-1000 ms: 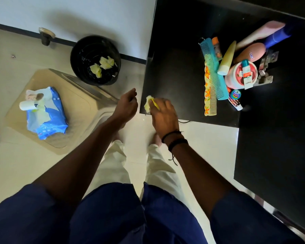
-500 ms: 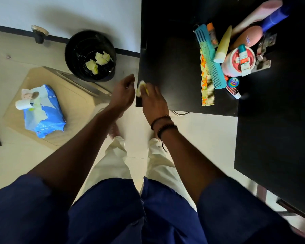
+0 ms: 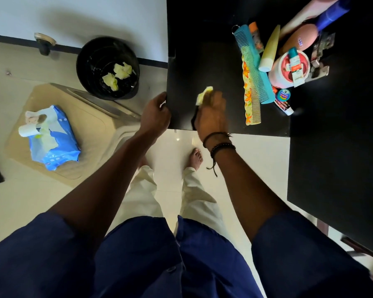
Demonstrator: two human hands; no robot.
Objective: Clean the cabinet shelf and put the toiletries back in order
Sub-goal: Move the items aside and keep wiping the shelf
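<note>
Shelf: the black cabinet shelf runs across the upper right of your view; its left half is bare, its right half carries the toiletries.
Right hand: your right hand lies palm-down on the shelf near its front edge, fingers closed on a crumpled yellow wipe pressed to the surface; the hand is blurred.
Left hand: your left hand curls round the shelf's front left corner, gripping the edge.
Toiletries: a blue comb and a floral comb lie side by side, touching a pink jar, a yellow tube and a small round tin.
Bin: the black bin on the floor to your left holds used yellow wipes.
Wipe pack: the blue wipe pack rests on a beige stool beside the bin.
</note>
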